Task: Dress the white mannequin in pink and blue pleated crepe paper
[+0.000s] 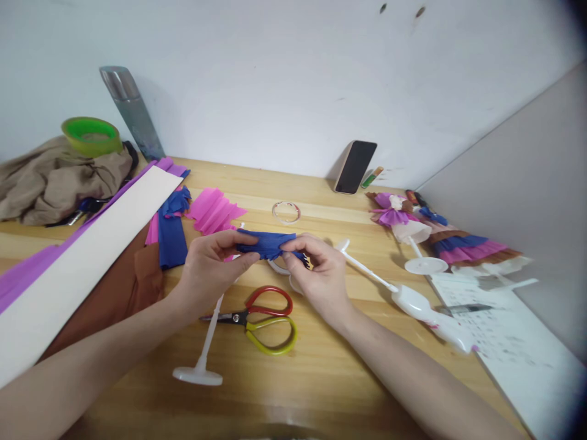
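Observation:
Between my two hands, above the middle of the table, is a gathered strip of blue crepe paper (267, 243). My left hand (215, 260) pinches its left end between thumb and fingers. With thumb and forefinger, my right hand (318, 269) grips the right end, where the edge looks ruffled. Below them lie scissors (247, 317) with one red and one yellow handle. A white stand with a round base (198, 374) is partly hidden behind my left hand. Behind my right hand, a white ring-shaped object shows only in part.
Left are brown, blue and purple crepe paper, a long white board (101, 263), pink paper (215, 211), green tape (90, 135) and a bottle (131, 110). A phone (356, 167) leans on the wall. Right are a white glue gun-like object (431, 318), ruffled paper dresses (472, 244) and a written sheet (518, 348).

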{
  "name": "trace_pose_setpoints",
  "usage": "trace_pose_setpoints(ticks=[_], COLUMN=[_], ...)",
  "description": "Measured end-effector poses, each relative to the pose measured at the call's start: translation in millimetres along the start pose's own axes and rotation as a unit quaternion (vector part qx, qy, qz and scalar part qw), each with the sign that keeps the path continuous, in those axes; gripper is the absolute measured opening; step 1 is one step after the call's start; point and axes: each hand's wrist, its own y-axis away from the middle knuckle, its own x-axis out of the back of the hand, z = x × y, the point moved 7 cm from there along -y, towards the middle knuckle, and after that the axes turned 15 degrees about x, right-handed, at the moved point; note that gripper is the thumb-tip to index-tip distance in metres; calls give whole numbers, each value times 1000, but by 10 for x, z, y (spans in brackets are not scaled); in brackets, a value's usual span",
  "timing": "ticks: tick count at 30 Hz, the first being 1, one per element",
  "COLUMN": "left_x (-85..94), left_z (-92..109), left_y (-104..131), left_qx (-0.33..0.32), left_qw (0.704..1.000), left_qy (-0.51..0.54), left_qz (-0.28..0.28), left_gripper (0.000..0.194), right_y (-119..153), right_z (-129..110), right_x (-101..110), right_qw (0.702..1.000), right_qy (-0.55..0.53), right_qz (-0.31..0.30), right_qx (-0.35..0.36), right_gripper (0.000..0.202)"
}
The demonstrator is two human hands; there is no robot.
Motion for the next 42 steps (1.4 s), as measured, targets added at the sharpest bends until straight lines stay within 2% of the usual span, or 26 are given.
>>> trace_pose_setpoints(ticks=[10, 17, 25, 32, 42], left_x=[26, 4, 3, 48, 125], left_z=[-21, -56, -43, -73, -22], left_y=[17, 0, -4, -40, -23], left_qx=[11, 19, -8, -14, -78], left_qw=[999, 1000, 1000, 999, 989], left_qy=[13, 7, -18, -29, -66], left_qz=[28, -6, 17, 27, 104], left_gripper=[15, 27, 16, 20, 18], right_y=[31, 74, 62, 34, 29], right_z=[61, 125, 61, -23, -79], right_x=[-40, -58, -77, -70, -60], right_qw=[999, 999, 1000, 998, 995], right_qy=[-24, -33, -30, -7, 35], right_qz=[-2, 6, -4, -19, -11], right_qx=[-24, -39, 5, 57, 95], right_gripper=[8, 10, 20, 23, 24])
